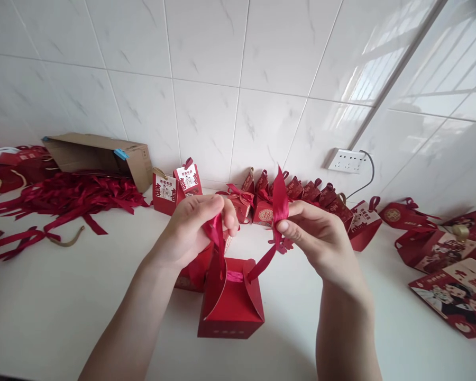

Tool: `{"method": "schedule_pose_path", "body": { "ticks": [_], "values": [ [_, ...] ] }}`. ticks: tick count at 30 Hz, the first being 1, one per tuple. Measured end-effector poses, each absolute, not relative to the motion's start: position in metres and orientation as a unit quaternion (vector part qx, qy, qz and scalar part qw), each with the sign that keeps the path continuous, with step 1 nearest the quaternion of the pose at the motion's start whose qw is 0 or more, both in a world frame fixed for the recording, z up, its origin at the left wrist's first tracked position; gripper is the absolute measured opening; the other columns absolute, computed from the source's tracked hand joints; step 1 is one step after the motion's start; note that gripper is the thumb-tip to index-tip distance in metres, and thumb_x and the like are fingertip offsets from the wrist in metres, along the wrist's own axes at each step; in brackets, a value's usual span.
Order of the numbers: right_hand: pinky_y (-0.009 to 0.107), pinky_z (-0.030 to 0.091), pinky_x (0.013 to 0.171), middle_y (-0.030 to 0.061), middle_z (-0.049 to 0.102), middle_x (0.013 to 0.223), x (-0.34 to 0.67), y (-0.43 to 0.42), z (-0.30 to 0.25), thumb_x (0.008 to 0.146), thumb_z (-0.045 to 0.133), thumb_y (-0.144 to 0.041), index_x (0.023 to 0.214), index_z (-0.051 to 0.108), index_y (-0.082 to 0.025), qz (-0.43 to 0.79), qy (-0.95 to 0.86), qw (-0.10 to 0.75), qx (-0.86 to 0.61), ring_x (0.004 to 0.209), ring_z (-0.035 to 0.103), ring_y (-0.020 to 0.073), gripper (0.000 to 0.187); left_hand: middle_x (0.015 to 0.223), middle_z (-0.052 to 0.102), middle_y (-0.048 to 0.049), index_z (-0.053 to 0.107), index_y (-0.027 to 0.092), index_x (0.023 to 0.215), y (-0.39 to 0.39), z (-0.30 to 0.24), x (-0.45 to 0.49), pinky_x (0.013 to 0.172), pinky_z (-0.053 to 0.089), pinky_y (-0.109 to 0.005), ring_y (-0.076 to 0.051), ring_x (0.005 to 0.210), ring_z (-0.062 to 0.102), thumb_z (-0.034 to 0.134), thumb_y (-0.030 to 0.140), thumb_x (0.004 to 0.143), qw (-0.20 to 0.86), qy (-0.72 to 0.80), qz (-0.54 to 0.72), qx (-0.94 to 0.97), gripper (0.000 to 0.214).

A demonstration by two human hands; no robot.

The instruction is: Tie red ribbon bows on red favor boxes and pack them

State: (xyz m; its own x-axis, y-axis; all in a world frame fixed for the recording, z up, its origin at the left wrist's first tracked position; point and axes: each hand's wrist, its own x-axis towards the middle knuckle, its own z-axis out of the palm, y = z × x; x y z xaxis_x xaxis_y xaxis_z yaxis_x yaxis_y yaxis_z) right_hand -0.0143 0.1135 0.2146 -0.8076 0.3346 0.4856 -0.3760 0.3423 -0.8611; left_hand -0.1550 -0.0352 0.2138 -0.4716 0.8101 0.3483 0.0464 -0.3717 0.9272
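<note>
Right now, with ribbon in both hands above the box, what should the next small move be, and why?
I'd probably cross the right side of the ribbon over the left: the left hand and right hand each hold one side, the two sides stand apart above the box, and no knot shows between them.

With the tabletop (pixel 122 317) as the dial, I see a brown cardboard box (pixel 138 159) at ten o'clock, open side facing us, bits of blue tape (pixel 121 154) on it. Toward two, a white socket strip (pixel 346 160) is fixed to the tiled wall (pixel 206 47), a dark cable (pixel 371 172) curling beside it. Printed red packaging (pixel 452 299) lies at three.
</note>
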Motion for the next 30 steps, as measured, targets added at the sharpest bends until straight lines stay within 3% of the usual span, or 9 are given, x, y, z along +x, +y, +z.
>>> {"method": "schedule_pose_path", "body": {
  "ticks": [5, 9, 12, 18, 22, 27, 30],
  "values": [
    [0.023, 0.04, 0.049, -0.001, 0.054, 0.066, -0.014, 0.115, 0.212, 0.083, 0.064, -0.037, 0.077, 0.064, -0.02, 0.572, -0.754, 0.323, 0.001, 0.055, 0.046, 0.01, 0.018, 0.056, 0.054, -0.0024, 0.05, 0.021, 0.05, -0.036, 0.215, -0.154, 0.059, 0.048, -0.033, -0.014, 0.054, 0.05, 0.053, 0.057, 0.073, 0.258, 0.527, 0.705, 0.397, 0.043],
    [0.021, 0.041, 0.05, -0.0001, 0.057, 0.071, -0.016, 0.115, 0.213, 0.084, 0.063, -0.034, 0.079, 0.064, -0.02, 0.579, -0.753, 0.312, 0.007, 0.058, 0.048, 0.0098, 0.016, 0.057, 0.054, -0.0021, 0.046, 0.02, 0.048, -0.037, 0.218, -0.154, 0.061, 0.047, -0.033, -0.013, 0.052, 0.049, 0.058, 0.053, 0.07, 0.279, 0.507, 0.714, 0.394, 0.042],
    [0.021, 0.043, 0.05, 0.0008, 0.058, 0.073, -0.018, 0.114, 0.214, 0.084, 0.063, -0.034, 0.079, 0.064, -0.019, 0.584, -0.753, 0.304, -0.001, 0.061, 0.05, 0.0101, 0.016, 0.067, 0.059, -0.0041, 0.058, 0.019, 0.06, -0.037, 0.218, -0.154, 0.062, 0.046, -0.033, -0.015, 0.058, 0.053, 0.058, 0.049, 0.072, 0.323, 0.472, 0.714, 0.405, 0.033],
    [0.021, 0.043, 0.042, 0.0015, 0.059, 0.07, -0.029, 0.12, 0.209, 0.081, 0.064, -0.043, 0.076, 0.06, -0.017, 0.538, -0.802, 0.253, -0.051, 0.053, 0.051, 0.01, 0.027, 0.079, 0.063, -0.0094, 0.068, 0.015, 0.099, -0.031, 0.207, -0.159, 0.07, 0.045, -0.035, -0.021, 0.074, 0.056, 0.05, 0.045, 0.076, 0.358, 0.484, 0.651, 0.463, 0.042],
    [0.021, 0.047, 0.044, 0.0014, 0.057, 0.069, -0.033, 0.123, 0.206, 0.082, 0.061, -0.046, 0.074, 0.059, -0.017, 0.51, -0.82, 0.25, -0.063, 0.054, 0.052, 0.0102, 0.03, 0.081, 0.063, -0.0041, 0.063, 0.019, 0.11, -0.025, 0.199, -0.158, 0.07, 0.043, -0.029, -0.015, 0.074, 0.055, 0.056, 0.03, 0.079, 0.293, 0.548, 0.633, 0.462, 0.033],
    [0.02, 0.05, 0.047, 0.002, 0.056, 0.072, -0.03, 0.123, 0.208, 0.082, 0.06, -0.047, 0.079, 0.061, -0.017, 0.541, -0.794, 0.276, -0.043, 0.065, 0.057, 0.0132, 0.03, 0.068, 0.06, 0.0002, 0.063, 0.018, 0.09, -0.015, 0.195, -0.153, 0.063, 0.044, -0.024, -0.012, 0.066, 0.056, 0.06, 0.03, 0.081, 0.157, 0.548, 0.722, 0.392, 0.015],
    [0.02, 0.049, 0.046, 0.0019, 0.056, 0.07, -0.031, 0.124, 0.207, 0.081, 0.061, -0.047, 0.077, 0.061, -0.018, 0.544, -0.788, 0.286, -0.034, 0.07, 0.058, 0.0153, 0.03, 0.067, 0.061, 0.0008, 0.062, 0.019, 0.09, -0.01, 0.193, -0.154, 0.066, 0.047, -0.024, -0.012, 0.068, 0.058, 0.062, 0.028, 0.08, 0.111, 0.502, 0.775, 0.366, 0.013]
  ]
}}
